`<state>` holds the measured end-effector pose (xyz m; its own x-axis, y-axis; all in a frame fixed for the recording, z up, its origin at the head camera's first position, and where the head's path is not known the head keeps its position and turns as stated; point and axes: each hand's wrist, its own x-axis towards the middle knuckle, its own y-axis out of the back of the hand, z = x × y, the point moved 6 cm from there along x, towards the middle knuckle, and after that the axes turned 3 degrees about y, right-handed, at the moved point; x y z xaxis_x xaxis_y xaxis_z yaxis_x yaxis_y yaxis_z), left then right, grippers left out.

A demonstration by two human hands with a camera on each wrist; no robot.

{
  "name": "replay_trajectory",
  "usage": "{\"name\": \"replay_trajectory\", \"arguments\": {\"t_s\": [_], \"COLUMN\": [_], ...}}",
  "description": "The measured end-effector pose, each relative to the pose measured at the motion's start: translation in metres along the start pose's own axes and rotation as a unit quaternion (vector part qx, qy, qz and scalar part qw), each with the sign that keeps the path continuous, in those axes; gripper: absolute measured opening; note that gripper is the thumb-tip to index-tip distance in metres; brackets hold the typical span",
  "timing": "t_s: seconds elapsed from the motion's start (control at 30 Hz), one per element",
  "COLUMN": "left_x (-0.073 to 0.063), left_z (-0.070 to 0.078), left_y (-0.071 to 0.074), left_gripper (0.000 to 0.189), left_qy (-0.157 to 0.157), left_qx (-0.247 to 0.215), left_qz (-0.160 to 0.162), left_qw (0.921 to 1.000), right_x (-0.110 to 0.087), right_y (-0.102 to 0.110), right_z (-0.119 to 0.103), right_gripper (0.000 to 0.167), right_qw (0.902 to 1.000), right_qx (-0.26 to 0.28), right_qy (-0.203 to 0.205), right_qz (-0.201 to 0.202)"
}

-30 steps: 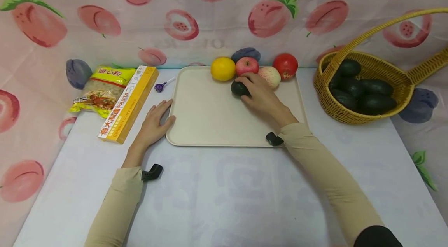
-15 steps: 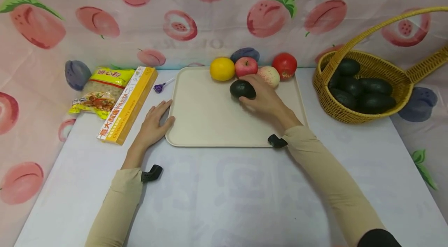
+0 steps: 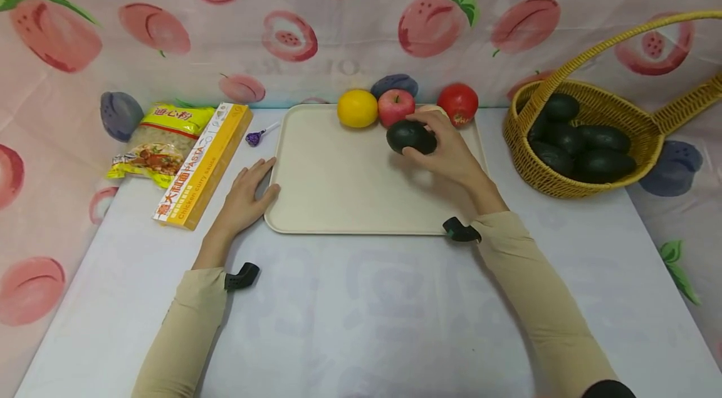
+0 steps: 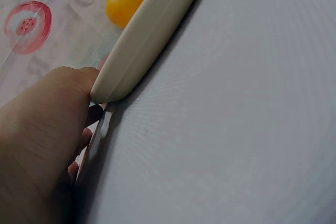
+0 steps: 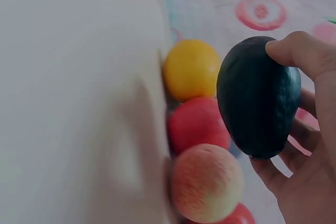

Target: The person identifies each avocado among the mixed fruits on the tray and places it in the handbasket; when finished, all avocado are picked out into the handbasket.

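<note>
A dark green avocado (image 3: 411,137) is gripped between the thumb and fingers of my right hand (image 3: 451,153), raised over the back right of the cream tray (image 3: 338,197). In the right wrist view the avocado (image 5: 260,98) shows whole, thumb on one side and fingers round the other. My left hand (image 3: 241,200) rests at the tray's left edge with fingers extended, its thumb touching the rim. Along the tray's back are a yellow lemon-like fruit (image 3: 357,108), a red apple (image 3: 396,107), a pale speckled peach (image 5: 207,183) and a red pomegranate (image 3: 457,104).
A wicker basket (image 3: 521,160) with several avocados stands on the right. At left lie a yellow pasta box (image 3: 205,166), a noodle bag (image 3: 166,138) and a purple lollipop (image 3: 254,138). Fruit-printed cloth (image 3: 350,28) hangs behind the white table (image 3: 350,310).
My right hand has lifted the avocado off the tray and drawn it slightly right and toward me. The left hand stays in place at the tray's edge.
</note>
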<state>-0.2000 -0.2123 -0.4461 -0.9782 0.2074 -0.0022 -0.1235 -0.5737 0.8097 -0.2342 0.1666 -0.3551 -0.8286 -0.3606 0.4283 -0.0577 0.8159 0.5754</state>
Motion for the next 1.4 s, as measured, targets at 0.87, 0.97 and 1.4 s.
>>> {"name": "replay_trajectory", "arguments": {"t_s": [0.87, 0.97, 1.4], "left_x": [0.000, 0.000, 0.000], "left_z": [0.001, 0.001, 0.003], "left_y": [0.002, 0.001, 0.002], "left_gripper": [0.061, 0.061, 0.061], "left_qy": [0.002, 0.000, -0.001], "left_qx": [0.000, -0.001, 0.002], "left_qz": [-0.004, -0.007, -0.001], "left_qw": [1.0000, 1.0000, 1.0000], "right_x": [-0.056, -0.063, -0.091], "right_y": [0.112, 0.123, 0.167], "right_z": [-0.053, -0.048, -0.020], "right_gripper": [0.054, 0.053, 0.052], "right_qw": [0.9894, 0.9864, 0.9750], "right_qx": [-0.037, -0.036, -0.040], "right_qy": [-0.040, -0.048, -0.066], "right_qz": [0.135, 0.153, 0.209]}}
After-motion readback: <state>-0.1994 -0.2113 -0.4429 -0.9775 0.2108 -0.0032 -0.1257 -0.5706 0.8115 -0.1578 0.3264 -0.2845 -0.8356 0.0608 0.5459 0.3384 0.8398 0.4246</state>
